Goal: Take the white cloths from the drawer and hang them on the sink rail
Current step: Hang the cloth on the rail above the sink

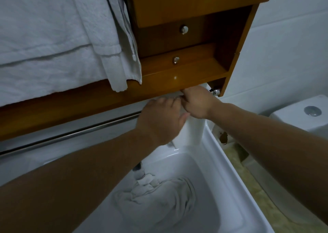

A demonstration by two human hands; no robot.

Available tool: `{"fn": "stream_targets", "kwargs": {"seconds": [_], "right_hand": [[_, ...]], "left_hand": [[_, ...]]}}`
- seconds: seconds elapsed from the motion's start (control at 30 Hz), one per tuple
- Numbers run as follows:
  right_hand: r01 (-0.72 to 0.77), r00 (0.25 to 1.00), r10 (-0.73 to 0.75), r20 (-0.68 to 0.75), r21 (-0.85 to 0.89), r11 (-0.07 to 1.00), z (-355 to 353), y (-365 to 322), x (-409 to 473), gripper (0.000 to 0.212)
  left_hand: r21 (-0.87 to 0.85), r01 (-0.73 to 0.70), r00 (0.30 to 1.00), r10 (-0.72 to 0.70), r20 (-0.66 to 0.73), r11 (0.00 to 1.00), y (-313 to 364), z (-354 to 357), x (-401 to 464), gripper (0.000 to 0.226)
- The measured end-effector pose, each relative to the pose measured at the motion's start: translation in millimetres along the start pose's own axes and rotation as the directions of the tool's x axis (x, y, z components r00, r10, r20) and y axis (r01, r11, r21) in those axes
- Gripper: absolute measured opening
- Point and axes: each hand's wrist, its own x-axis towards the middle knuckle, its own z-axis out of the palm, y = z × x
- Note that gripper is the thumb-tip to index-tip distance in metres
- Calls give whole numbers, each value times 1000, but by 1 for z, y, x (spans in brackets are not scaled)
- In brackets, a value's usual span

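Both bare hands meet under a glossy wooden cabinet (177,80). The right hand (197,102) has its grip pinched on a smooth white cloth (192,129); the left hand (159,120) curls loosely against it, its hold unclear. Just left runs a round metal rail (74,132). Below, another crumpled white cloth (156,199) lies in a shiny white basin (229,172). No writing shows.

One head-worn view looks steeply down, close over the sink (200,163), seemingly tilted.
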Motion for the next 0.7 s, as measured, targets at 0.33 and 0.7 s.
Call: {"fn": "stream_targets", "kwargs": {"seconds": [0.33,0.7], "right_hand": [[-37,909,51,-414,44,998,27,18,-61,40],[-313,695,485,-530,383,869,154,-35,-62,49]], "left_hand": [[-218,173,839,-28,544,960,-30,22,46,55],[-156,184,897,-101,431,970,-34,41,47,61]]}}
